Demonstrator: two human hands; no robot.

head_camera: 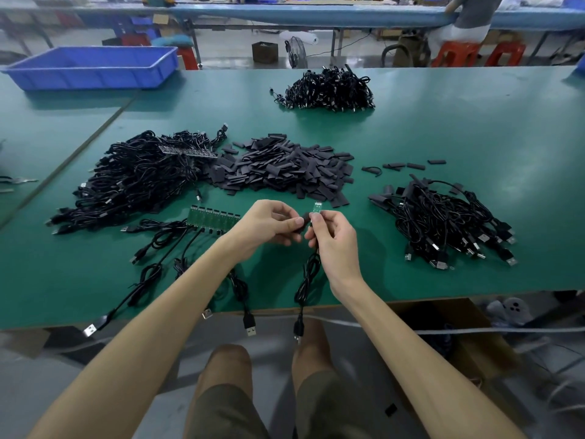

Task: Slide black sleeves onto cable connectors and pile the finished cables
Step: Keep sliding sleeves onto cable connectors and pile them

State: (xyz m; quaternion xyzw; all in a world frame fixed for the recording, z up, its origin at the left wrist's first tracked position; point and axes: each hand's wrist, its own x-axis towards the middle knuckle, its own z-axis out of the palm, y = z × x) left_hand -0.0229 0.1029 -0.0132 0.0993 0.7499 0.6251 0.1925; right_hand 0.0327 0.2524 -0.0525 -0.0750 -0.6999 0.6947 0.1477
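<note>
black sleeve (303,222) pinched by left hand (269,224), above the table's near edge | right hand (330,240) pinches green connector (317,206) just beside it | risk: if the sleeve meets the connector tilted, it may jam

I have one wide-angle head-worn view, facing forward and down across the flat green worktable (443,137), close above the left hand (269,224) and right hand (334,245).

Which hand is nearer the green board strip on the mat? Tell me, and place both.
Left. The left hand sits just beside the right end of the green board strip; the right hand is farther right, beyond it.
</note>
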